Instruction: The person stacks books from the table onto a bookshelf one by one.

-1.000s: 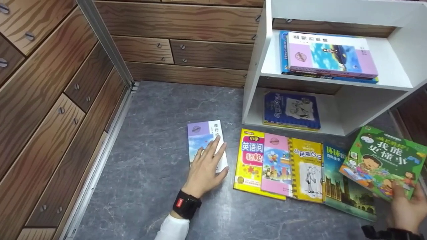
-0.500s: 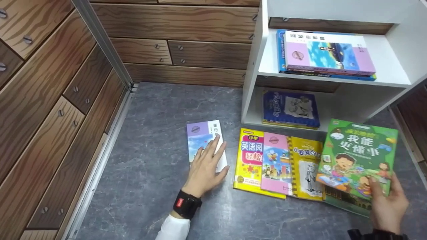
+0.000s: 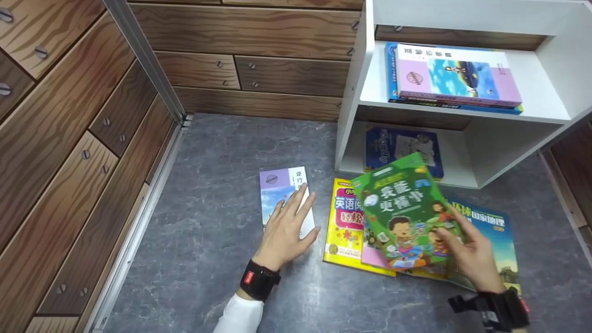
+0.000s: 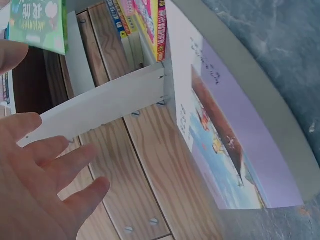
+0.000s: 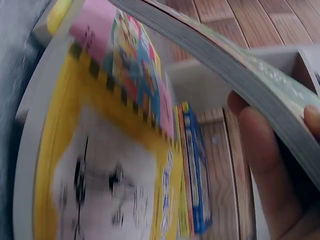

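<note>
My left hand (image 3: 284, 236) lies with straight, spread fingers over a white and purple book (image 3: 274, 182) on the grey floor; in the left wrist view, that book (image 4: 225, 135) is beside the hand (image 4: 45, 190). My right hand (image 3: 476, 256) grips a green picture book (image 3: 402, 194) by its lower right edge, thumb on the cover. The green book is tilted over a row of overlapping books: a yellow one (image 3: 341, 231), a pink one (image 3: 371, 257), a yellow-striped cartoon one (image 5: 110, 155) and a blue one (image 3: 502, 236). It hides much of the middle ones.
A white shelf unit (image 3: 354, 115) stands behind the row. Its upper shelf carries a stack of books with a pink and white cover (image 3: 462, 76) on top; its lower one carries a dark blue book (image 3: 381, 143). Wood-patterned walls (image 3: 259, 27) border the floor left and back.
My right hand has carried the green book leftward from the row's right end to above its middle, turning it; the blue book's cover now shows more. My left hand has barely moved.
</note>
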Tool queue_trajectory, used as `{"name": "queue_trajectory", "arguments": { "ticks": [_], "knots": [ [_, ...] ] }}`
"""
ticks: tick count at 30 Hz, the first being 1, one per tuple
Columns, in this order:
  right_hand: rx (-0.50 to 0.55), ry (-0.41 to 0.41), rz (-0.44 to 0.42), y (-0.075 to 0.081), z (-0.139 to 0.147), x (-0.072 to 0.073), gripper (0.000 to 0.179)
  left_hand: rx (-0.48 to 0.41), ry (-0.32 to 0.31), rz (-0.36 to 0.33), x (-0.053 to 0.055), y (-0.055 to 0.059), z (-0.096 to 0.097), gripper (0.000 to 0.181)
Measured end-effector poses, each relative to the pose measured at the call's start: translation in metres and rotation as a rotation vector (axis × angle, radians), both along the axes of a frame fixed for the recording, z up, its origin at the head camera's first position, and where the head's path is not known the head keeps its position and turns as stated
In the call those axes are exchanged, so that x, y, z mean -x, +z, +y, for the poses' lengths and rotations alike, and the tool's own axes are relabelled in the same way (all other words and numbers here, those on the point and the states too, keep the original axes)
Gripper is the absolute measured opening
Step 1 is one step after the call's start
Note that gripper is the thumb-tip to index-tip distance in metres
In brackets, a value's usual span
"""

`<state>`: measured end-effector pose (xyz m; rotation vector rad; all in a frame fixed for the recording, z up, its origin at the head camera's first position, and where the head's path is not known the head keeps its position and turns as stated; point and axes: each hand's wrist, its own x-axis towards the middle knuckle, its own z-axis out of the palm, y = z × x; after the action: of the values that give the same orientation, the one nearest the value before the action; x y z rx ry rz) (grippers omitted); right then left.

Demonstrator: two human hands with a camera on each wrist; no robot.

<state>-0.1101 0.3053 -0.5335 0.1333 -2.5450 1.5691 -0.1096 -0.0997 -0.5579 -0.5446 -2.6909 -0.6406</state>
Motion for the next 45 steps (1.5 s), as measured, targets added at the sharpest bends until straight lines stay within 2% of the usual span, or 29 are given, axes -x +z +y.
{"name": "queue_trajectory", "arguments": {
  "ticks": [5, 9, 15, 17, 19, 21, 23, 25, 29, 34, 37, 40, 42, 45],
  "knots": [
    [-0.036, 0.178, -0.003, -0.001, -0.026, 0.003, 0.06, -0.088, -0.076, -0.046, 0.0, 0.004, 0.0, 0.078],
    [-0.008, 0.292, -0.007, -0.001, -0.043, 0.005, 0.057, -0.204, -0.132, -0.092, 0.001, 0.006, 0.001, 0.077],
    [0.05, 0.48, 0.088, -0.006, -0.058, 0.009, 0.057, -0.385, -0.162, -0.149, 0.004, 0.006, 0.003, 0.067],
    [0.065, 0.544, 0.103, -0.009, -0.062, 0.011, 0.057, -0.426, -0.172, -0.153, 0.005, 0.005, 0.003, 0.06],
    [0.074, 0.575, 0.101, -0.009, -0.065, 0.011, 0.057, -0.449, -0.184, -0.14, 0.005, 0.004, 0.002, 0.053],
    [0.092, 0.566, 0.085, -0.009, -0.067, 0.01, 0.057, -0.452, -0.193, -0.109, 0.005, 0.003, 0.002, 0.046],
    [0.112, 0.512, 0.065, -0.007, -0.069, 0.009, 0.057, -0.454, -0.201, -0.075, 0.004, 0.002, 0.002, 0.04],
    [0.134, 0.432, 0.047, -0.006, -0.071, 0.007, 0.056, -0.47, -0.21, -0.049, 0.005, 0.001, 0.004, 0.034],
    [0.169, 0.232, 0.016, -0.005, -0.077, 0.006, 0.062, -0.564, -0.204, -0.043, 0.004, 0.001, 0.006, 0.023],
    [0.306, 0.04, 0.016, -0.006, -0.088, 0.008, 0.07, -0.642, -0.127, -0.035, 0.003, 0.002, 0.011, 0.02],
    [0.426, 0.003, 0.026, -0.007, -0.094, 0.009, 0.071, -0.676, -0.093, -0.02, 0.002, 0.002, 0.017, 0.02],
    [0.532, 0.008, 0.04, -0.009, -0.099, 0.009, 0.074, -0.723, -0.073, -0.003, 0.002, 0.002, 0.022, 0.022],
    [0.566, 0.029, 0.062, -0.011, -0.102, 0.008, 0.077, -0.761, -0.06, 0.008, 0.001, 0.001, 0.026, 0.022],
    [0.561, 0.051, 0.096, -0.013, -0.106, 0.006, 0.076, -0.808, -0.026, 0.02, 0.001, 0.002, 0.033, 0.023]
  ]
}}
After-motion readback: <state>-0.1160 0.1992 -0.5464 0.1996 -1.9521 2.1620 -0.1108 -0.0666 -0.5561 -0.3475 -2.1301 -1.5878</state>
